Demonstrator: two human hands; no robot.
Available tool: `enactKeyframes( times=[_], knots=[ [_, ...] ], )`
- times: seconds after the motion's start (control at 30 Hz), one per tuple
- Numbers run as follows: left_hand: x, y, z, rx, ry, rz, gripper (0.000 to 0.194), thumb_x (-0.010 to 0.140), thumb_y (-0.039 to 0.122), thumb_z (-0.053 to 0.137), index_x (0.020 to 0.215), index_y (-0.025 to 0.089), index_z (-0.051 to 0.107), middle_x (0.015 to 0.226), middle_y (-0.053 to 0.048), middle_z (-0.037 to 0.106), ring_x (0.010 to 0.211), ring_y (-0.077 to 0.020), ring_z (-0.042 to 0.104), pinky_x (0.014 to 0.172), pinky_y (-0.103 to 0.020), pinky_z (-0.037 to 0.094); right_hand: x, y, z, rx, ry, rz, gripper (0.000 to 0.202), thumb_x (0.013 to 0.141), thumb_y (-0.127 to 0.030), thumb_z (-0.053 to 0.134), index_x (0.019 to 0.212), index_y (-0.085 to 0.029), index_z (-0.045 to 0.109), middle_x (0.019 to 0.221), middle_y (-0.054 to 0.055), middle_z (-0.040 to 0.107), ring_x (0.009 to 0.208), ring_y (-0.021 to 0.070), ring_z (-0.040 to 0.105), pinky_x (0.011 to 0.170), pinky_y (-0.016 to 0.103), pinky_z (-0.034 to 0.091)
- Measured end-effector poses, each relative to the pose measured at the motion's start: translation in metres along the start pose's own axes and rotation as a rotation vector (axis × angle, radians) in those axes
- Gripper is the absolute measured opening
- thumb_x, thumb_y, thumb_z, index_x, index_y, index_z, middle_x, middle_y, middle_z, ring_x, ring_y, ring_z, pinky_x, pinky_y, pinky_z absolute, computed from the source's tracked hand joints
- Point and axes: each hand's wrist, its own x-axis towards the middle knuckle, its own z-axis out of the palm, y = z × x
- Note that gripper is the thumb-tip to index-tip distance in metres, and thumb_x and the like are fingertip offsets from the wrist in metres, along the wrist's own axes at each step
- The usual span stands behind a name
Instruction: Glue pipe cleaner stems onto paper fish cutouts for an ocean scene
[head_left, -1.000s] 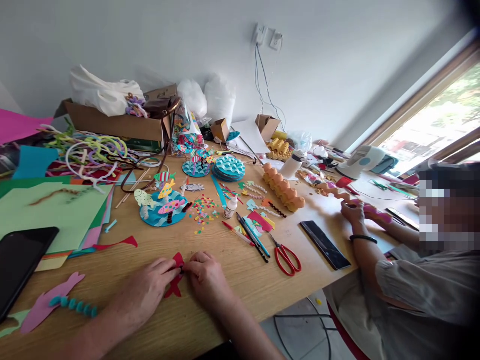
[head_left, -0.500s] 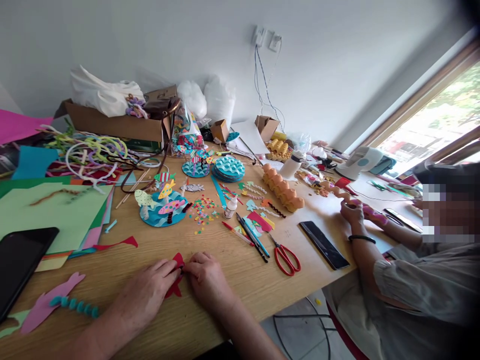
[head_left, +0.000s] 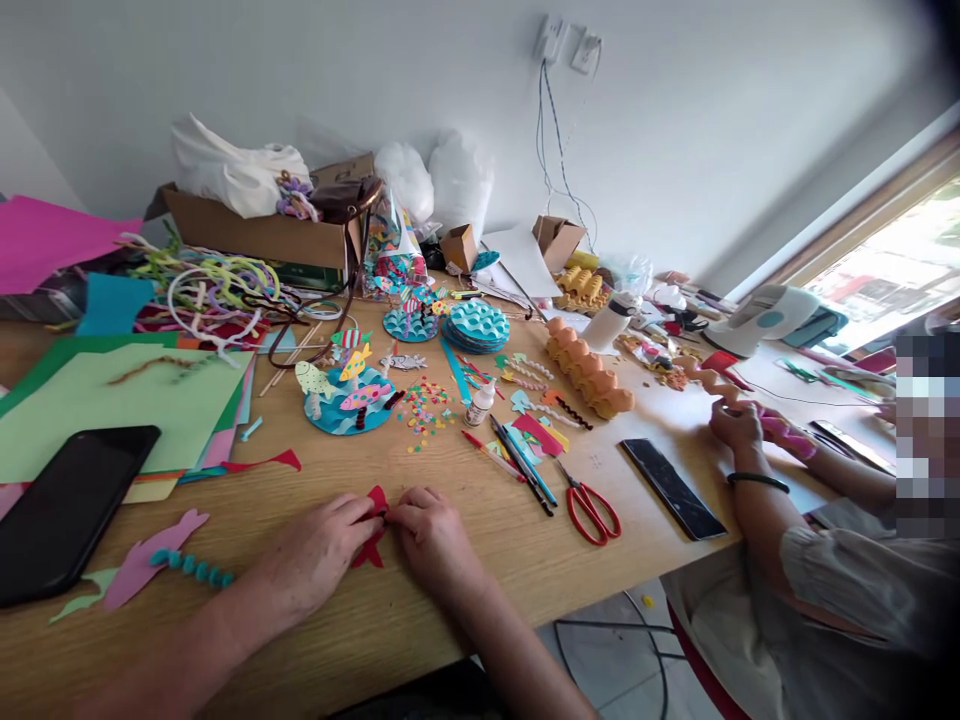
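Flat on the wooden table lies a red paper fish [head_left: 370,553], partly covered by my fingers. My left hand [head_left: 315,548] is closed on its left side, fingers pressed together over the paper. From the right, my right hand [head_left: 435,535] pinches at the fish's edge; a small dark bit shows between the fingertips, too small to name. To the left is a pink paper fish [head_left: 154,560] with a curled teal pipe cleaner [head_left: 199,570] on it. Red-handled scissors [head_left: 592,512] rest to the right, beside several pens [head_left: 521,465].
A black phone [head_left: 82,500] and coloured paper sheets [head_left: 112,400] are on the left. Beyond my hands stand a blue base with paper fish [head_left: 349,420], confetti [head_left: 424,410] and a glue bottle [head_left: 480,403]. A co-worker's hand [head_left: 739,425] holds an egg-carton strip at right.
The camera has turned slightly left, so everything sits further right in view. Both my hands stay at the red paper fish, with little visible movement.
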Motion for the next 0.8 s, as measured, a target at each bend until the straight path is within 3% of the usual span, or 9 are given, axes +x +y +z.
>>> enactKeyframes(
  times=[0.5,0.63,0.8],
  knots=[
    [-0.004,-0.003,0.012,0.001,0.072,-0.005,0.035,0.083,0.006,0.040,0.104,0.020,0.065,0.106,-0.007,0.065,0.099,-0.0226,0.057,0.088,-0.038,0.048,0.000,0.000,0.002,0.001,0.015,-0.016,0.024,0.080,-0.005,0.052,0.086,-0.021,0.069,0.080,0.003,0.064,0.076,0.0142,0.056,0.072,0.023,0.042],
    [-0.007,-0.007,0.012,-0.213,0.179,-0.052,0.043,0.080,0.006,0.035,0.112,0.017,0.061,0.114,-0.010,0.063,0.105,-0.0221,0.057,0.093,-0.037,0.045,-0.001,0.001,0.002,0.007,0.042,-0.026,0.024,0.081,-0.005,0.051,0.087,-0.021,0.069,0.079,0.003,0.063,0.075,0.0146,0.055,0.070,0.023,0.043],
    [-0.011,-0.017,0.012,-0.707,0.324,-0.250,0.036,0.080,0.022,0.043,0.110,0.021,0.061,0.112,-0.007,0.065,0.105,-0.0226,0.058,0.093,-0.035,0.045,-0.001,0.000,0.001,0.054,0.057,-0.022,0.024,0.081,-0.005,0.052,0.090,-0.020,0.069,0.081,0.004,0.063,0.076,0.0144,0.056,0.071,0.024,0.044]
  ],
)
